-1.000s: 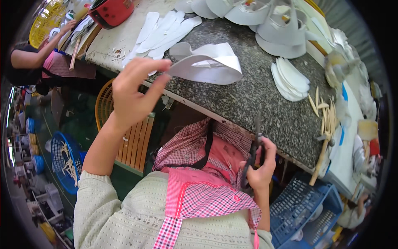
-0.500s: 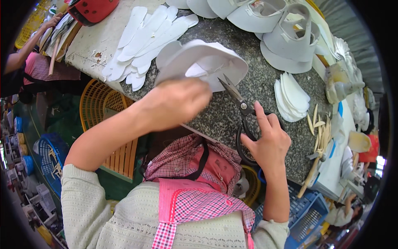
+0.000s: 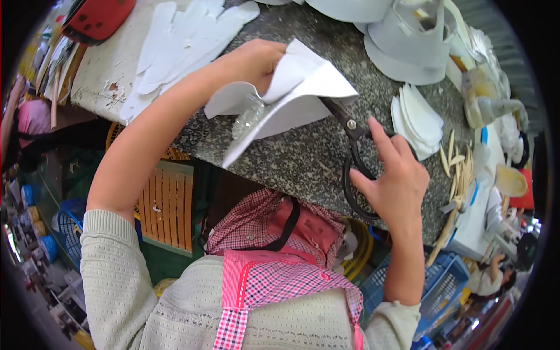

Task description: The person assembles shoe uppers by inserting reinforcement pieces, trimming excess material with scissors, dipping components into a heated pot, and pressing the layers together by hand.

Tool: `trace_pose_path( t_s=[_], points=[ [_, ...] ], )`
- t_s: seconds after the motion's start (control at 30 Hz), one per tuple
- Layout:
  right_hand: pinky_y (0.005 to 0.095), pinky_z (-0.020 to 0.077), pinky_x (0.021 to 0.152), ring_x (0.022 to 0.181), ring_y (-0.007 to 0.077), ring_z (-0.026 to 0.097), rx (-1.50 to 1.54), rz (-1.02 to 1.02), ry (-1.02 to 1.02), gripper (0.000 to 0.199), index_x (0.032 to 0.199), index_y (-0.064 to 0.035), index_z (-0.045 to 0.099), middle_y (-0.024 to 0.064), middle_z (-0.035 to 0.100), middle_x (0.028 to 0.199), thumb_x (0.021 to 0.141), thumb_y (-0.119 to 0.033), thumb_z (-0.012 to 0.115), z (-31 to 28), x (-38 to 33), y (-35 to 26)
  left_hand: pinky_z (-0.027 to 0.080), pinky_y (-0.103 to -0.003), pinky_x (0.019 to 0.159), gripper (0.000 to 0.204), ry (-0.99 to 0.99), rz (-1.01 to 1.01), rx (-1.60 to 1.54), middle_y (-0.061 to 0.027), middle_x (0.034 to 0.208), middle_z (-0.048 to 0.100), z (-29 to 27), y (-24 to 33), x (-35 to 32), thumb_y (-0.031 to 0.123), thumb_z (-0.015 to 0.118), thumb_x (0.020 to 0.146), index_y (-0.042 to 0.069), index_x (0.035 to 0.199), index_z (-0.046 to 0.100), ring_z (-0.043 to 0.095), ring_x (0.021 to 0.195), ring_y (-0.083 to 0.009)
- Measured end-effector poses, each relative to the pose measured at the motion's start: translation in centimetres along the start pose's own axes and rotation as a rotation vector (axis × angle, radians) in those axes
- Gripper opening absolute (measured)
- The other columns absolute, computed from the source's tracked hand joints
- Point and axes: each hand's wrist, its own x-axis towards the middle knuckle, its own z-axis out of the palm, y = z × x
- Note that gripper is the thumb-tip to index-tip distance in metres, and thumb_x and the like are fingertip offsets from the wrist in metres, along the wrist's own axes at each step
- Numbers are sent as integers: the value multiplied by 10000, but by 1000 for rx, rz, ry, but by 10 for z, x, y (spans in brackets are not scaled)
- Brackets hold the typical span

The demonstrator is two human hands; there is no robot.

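Note:
My left hand (image 3: 259, 61) reaches over the stone worktop and grips a bent, stiff white piece (image 3: 300, 105) at its far left side; the fingertips are partly hidden behind it. A clear glittery patch (image 3: 249, 116) shows in the fold of this piece. Black-handled scissors (image 3: 352, 134) are in my right hand (image 3: 396, 178), the fingers through the handle loops and the index finger stretched along them. The handles stand apart. Most of the blades is hidden at the right edge of the white piece.
Long white flat cutouts (image 3: 186, 44) lie at the upper left, beside a red container (image 3: 96, 20). Curved white pieces (image 3: 402, 44) stand stacked at the back right. Rounded white cutouts (image 3: 417, 119), thin pale sticks (image 3: 458, 169) and a wooden-handled tool (image 3: 442, 239) lie at the right.
My left hand has moved away from me to the far side of the white piece. The piece has turned, so its fold and glittery patch now show. The scissors' blades have gone behind its edge.

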Motion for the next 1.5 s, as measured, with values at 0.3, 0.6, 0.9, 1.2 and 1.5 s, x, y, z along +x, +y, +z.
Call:
trace_pose_path(
  t_s=[0.3, 0.6, 0.9, 1.2, 1.5],
  points=[
    [345, 445, 594, 655, 232, 560, 8, 14, -55, 751, 1265, -179, 527, 60, 509, 760, 550, -171, 759, -8, -5, 13, 482, -359, 800, 273, -152, 371, 571, -140, 975, 645, -3, -4, 26, 144, 648, 753, 47, 1008, 649, 622, 888, -277],
    [334, 430, 587, 637, 219, 528, 37, -69, 64, 651, 1206, -193, 571, 50, 493, 728, 577, -147, 732, -4, 3, 16, 485, -326, 761, 253, -213, -105, 1, -88, 942, 628, -6, 14, 25, 179, 584, 869, 75, 1100, 574, 605, 858, -214],
    [356, 436, 588, 662, 234, 545, -14, -80, 52, 659, 1221, -190, 560, 49, 498, 761, 591, -193, 753, 8, 4, 7, 477, -300, 750, 246, -165, -191, -134, -72, 914, 619, -4, 14, 9, 138, 557, 879, 60, 1111, 567, 588, 830, -180],
    [354, 459, 588, 691, 236, 580, -121, -42, -18, 686, 1244, -155, 537, 55, 530, 800, 604, -241, 768, 7, 18, -6, 458, -284, 735, 258, -214, -366, -113, -57, 886, 598, 1, 1, 28, 94, 550, 870, 42, 1123, 557, 553, 806, -162],
    [329, 498, 508, 601, 241, 637, -220, -156, -42, 635, 1172, -14, 549, 105, 605, 807, 649, -302, 763, 7, 20, -14, 481, -313, 800, 261, -156, -22, 202, -82, 989, 622, 5, -2, 25, 99, 551, 875, 53, 1131, 569, 590, 920, -214]
  ],
)
